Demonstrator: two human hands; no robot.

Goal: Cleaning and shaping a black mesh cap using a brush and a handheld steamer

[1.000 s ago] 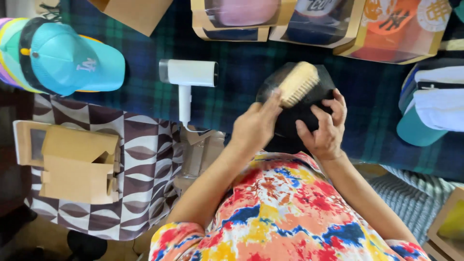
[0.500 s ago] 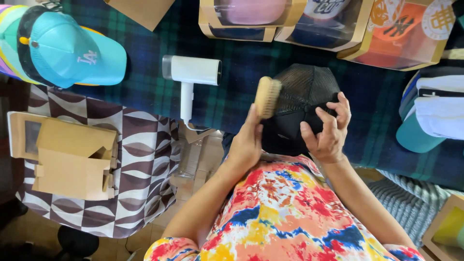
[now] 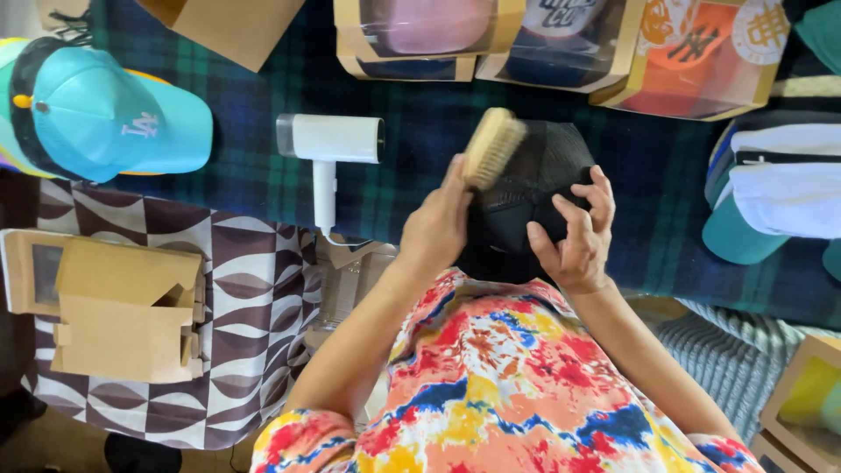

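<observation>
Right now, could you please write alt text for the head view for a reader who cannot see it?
A person's left hand holds a wooden bristle brush against a black cap that the right hand steadies. A white hair dryer, a turquoise cap and boxed caps lie around on dark plaid cloth.

The cap (image 3: 526, 197) in the middle is black; the brush (image 3: 493, 147) on it has pale tan bristles. Under them lies a dark blue-and-green plaid cloth (image 3: 263, 175). Far left sits a turquoise cap (image 3: 114, 118), beside it a white dryer (image 3: 328, 149). Near left, a brown-and-cream geometric cloth (image 3: 254, 298) bears a plain brown cardboard box (image 3: 123, 311). The shirt (image 3: 508, 377) is tie-dyed red, yellow, blue.
</observation>
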